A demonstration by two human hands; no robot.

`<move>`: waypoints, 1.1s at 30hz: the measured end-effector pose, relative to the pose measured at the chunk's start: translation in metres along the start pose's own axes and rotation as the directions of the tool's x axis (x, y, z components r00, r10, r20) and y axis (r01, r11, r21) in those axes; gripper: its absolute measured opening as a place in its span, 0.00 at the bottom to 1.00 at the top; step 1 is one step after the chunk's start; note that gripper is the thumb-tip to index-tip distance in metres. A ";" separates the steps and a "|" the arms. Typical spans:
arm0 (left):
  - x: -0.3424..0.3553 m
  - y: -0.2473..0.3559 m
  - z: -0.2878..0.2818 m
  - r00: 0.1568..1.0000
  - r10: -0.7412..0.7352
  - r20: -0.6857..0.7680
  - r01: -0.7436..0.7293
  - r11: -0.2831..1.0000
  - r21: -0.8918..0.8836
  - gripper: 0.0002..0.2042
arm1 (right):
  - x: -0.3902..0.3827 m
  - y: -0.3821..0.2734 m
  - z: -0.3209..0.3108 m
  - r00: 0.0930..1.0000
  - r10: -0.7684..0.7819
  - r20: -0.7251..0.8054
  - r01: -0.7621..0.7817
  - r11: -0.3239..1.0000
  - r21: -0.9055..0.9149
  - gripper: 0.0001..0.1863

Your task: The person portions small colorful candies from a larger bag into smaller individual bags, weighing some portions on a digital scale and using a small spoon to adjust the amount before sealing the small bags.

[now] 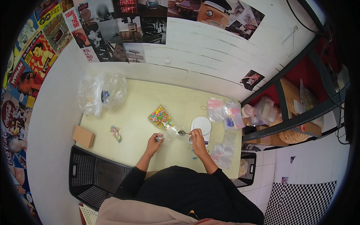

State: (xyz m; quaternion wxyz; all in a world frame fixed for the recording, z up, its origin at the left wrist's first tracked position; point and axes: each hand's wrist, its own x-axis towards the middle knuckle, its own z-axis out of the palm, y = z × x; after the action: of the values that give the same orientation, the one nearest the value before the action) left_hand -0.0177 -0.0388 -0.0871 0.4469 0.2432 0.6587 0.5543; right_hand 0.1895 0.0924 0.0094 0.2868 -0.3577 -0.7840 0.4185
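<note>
A clear bag of small multicoloured candies (pixel 160 117) lies at the middle of the table, its loose open end toward me. My left hand (pixel 152 145) is closed on a small clear plastic bag (pixel 160 137) beside that open end; how much the bag holds is too small to tell. In my right hand (pixel 198 140) is a spoon (pixel 182 132), its bowl pointing left, close to the mouth of the candy bag. Just behind the right hand sits a white kitchen scale (pixel 201 126). A small filled packet of candies (pixel 116 134) rests to the left.
A large clear plastic bag (pixel 101 93) stands at the far left, with a brown cardboard box (pixel 83 137) nearer me. Stacks of clear bags (pixel 224 153) line the table's right side. A black crate (pixel 93 170) is at lower left; a shelf (pixel 288 123) stands right.
</note>
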 end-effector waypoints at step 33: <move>0.021 -0.018 0.014 0.999 -0.023 -0.047 0.027 0.997 0.075 0.15 | -0.010 0.079 0.064 0.891 0.454 -0.026 -0.361 0.742 0.564 0.19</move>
State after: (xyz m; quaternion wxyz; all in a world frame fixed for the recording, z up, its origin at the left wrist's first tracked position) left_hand -0.0130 -0.0195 -0.1103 0.4290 0.2387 0.6923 0.5289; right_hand 0.1731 0.0863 -0.0909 0.3403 -0.4569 -0.5085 0.6457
